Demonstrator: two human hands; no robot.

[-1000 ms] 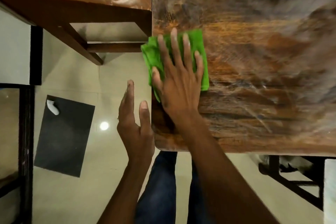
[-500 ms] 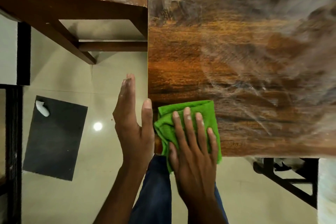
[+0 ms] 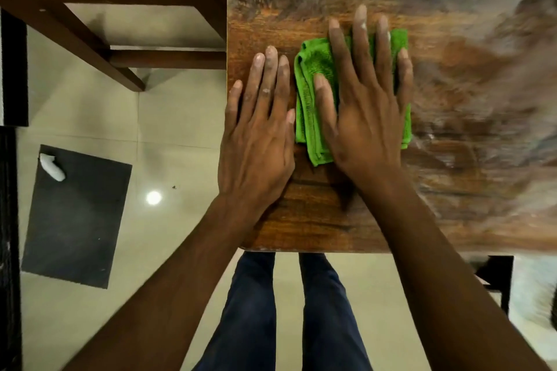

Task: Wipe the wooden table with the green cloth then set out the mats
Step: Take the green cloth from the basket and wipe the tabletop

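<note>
Worktop point(image 3: 391, 220): wooden, streaked, filling the upper right of the frame, its near-left corner at lower centre.
Floor point(image 3: 180, 117): pale tiles on the left, with a dark mat point(image 3: 75, 220) at lower left.
Chair point(image 3: 114, 9): brown wood, upper left, against the worktop's left edge.
Right hand point(image 3: 364, 117): flat, fingers spread apart, pressing the cloth.
Left hand point(image 3: 259, 135): flat on the worktop's left edge, fingers loosely together, gripping nothing.
Green cloth point(image 3: 313, 75): folded, centre frame, just beside the left hand.

Right hand point(image 3: 366, 108) covers most of the green cloth point(image 3: 313, 69); right of the cloth, the worktop point(image 3: 482, 99) smears into blur.
</note>
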